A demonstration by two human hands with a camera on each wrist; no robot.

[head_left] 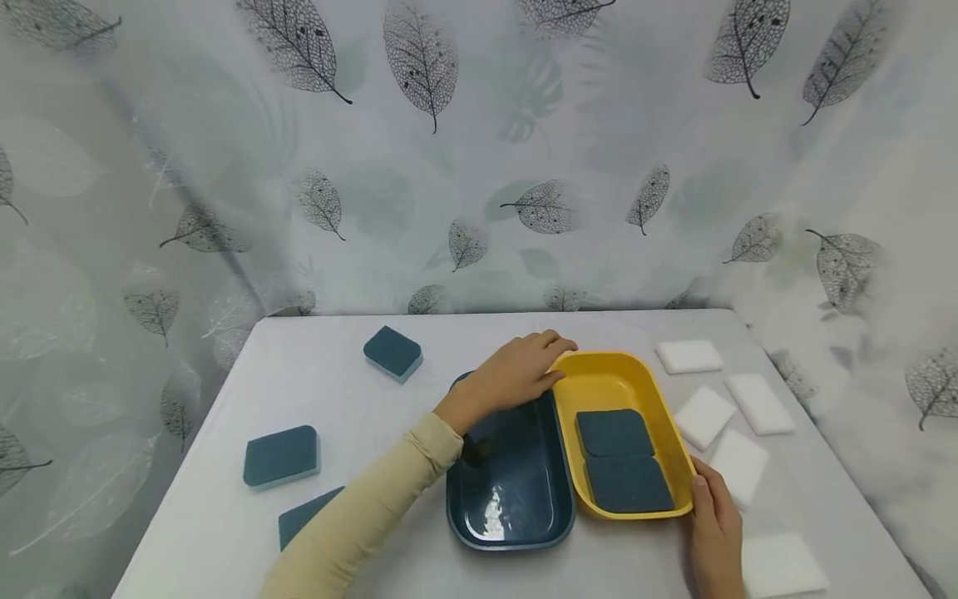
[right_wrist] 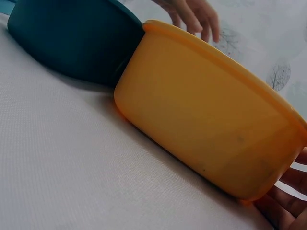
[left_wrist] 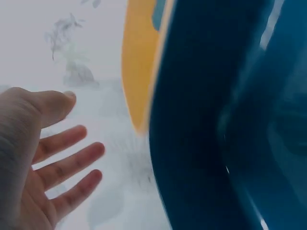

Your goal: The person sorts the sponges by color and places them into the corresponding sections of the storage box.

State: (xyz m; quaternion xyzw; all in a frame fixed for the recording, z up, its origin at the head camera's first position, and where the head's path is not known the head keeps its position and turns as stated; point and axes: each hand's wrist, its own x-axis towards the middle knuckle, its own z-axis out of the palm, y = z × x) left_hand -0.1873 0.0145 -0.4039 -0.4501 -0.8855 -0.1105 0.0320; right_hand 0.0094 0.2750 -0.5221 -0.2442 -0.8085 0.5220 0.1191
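Observation:
A yellow plastic basin stands against a dark blue basin on its left. Inside the yellow one, two dark-topped sponges lie end to end. My left hand reaches across the far part of the blue basin to the yellow basin's far left corner. In the left wrist view its fingers are spread and grip nothing. At the yellow basin's near right corner, my right hand rests along the outer wall. The right wrist view shows its fingers extended by the basin's lower corner, partly cut off.
Dark-topped sponges lie to the left: one at the back, one farther left, one partly behind the left sleeve. Several white sponges lie on the right of the white table. A leaf-patterned curtain hangs behind.

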